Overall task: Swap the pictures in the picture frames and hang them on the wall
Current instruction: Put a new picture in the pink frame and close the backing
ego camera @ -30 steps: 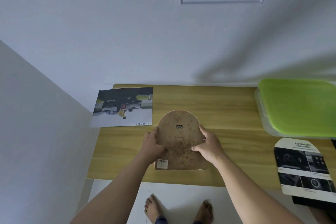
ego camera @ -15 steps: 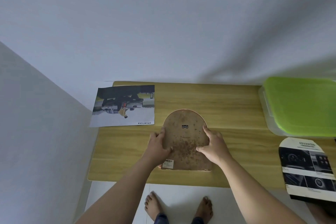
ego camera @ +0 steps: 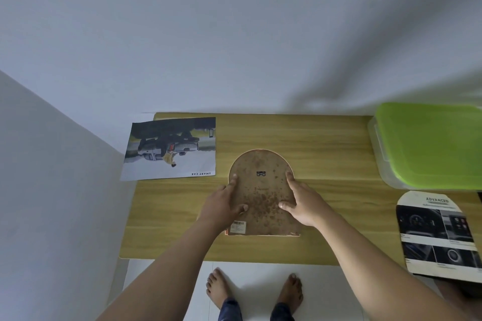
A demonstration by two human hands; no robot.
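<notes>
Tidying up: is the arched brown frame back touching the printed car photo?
Apart. Head view shows bare wooden table between the arched brown frame back and the printed car photo.

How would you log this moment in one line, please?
arched frame: back up on table; left hand: holds left edge; right hand: holds right edge; car picture: loose
</notes>
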